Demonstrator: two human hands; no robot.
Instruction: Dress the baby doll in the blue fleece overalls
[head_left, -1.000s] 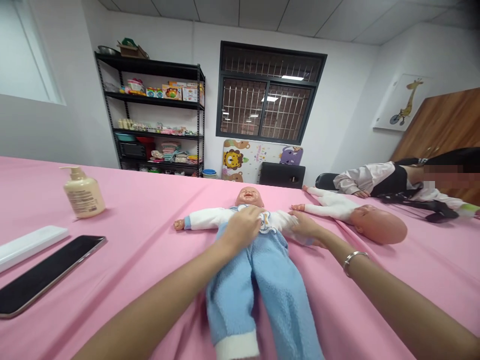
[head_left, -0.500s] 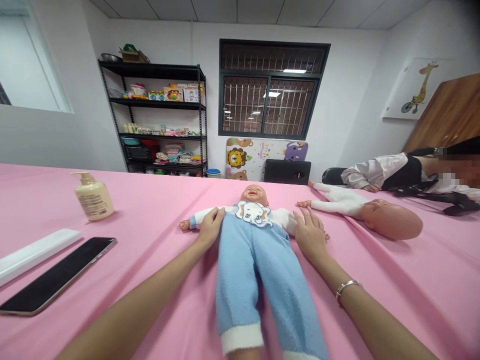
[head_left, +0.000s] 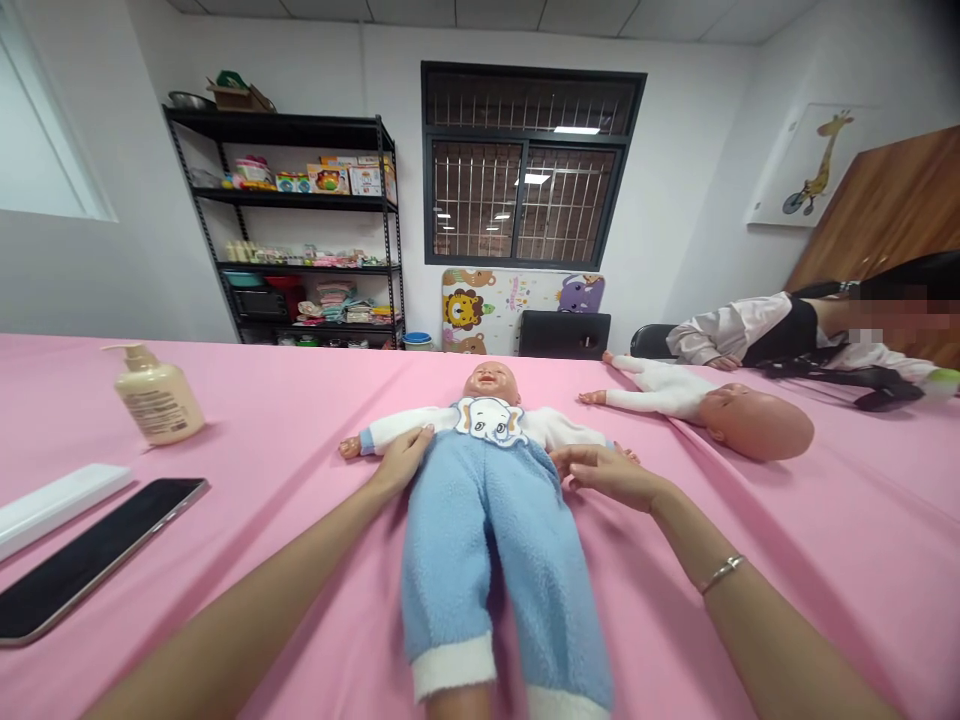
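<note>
A baby doll (head_left: 491, 385) lies face up on the pink-covered table, dressed in fuzzy blue overalls (head_left: 457, 540) with white sleeves and an elephant bib (head_left: 491, 421). My left hand (head_left: 403, 462) is at the overalls' left edge, below the doll's arm, its fingers close together on the cloth and their tips partly hidden. On the other side, my right hand (head_left: 607, 478) reaches in sideways with bent, parted fingers touching the overalls near the waist. A bracelet (head_left: 724, 572) circles my right wrist.
A pump bottle (head_left: 159, 398), a white case (head_left: 64, 505) and a phone (head_left: 97, 560) are at the left. A second doll (head_left: 757, 420) lies at the right, near another person (head_left: 750, 330) and a black strapped item (head_left: 840, 385). Shelves (head_left: 300, 200) stand behind.
My right hand has turned from lying flat over the doll's arm to bent fingers at the waist side. My left hand stays at the overalls. The view has shifted slightly.
</note>
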